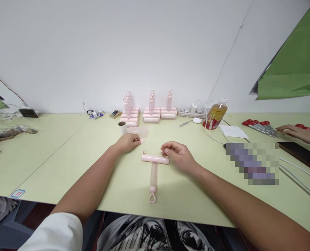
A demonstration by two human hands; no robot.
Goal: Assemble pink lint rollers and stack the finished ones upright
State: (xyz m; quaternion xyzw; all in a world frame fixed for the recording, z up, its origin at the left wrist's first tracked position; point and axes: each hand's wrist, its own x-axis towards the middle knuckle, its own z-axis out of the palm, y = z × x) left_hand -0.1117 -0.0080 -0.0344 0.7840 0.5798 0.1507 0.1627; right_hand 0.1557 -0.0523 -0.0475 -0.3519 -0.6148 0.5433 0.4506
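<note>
My left hand (129, 142) rests on the table with its fingertips closed at a small pale pink piece (142, 141). Behind it are an upright white tube with a dark opening (122, 128) and a clear pinkish cover (138, 131) lying flat. My right hand (179, 154) hovers with curled fingers by the right end of a pink roller (155, 159); whatever its fingertips may hold is too small to tell. A clear pink handle (153, 176) with a heart-shaped end (152, 198) extends from the roller towards me.
Several pink rollers (151, 120) with upright handles stand near the wall. To the right are a drink bottle (216, 115), a power strip (191, 113), white cables, red-handled tools (259, 126) and another person's hand. Bagged brown items (5, 136) lie far left.
</note>
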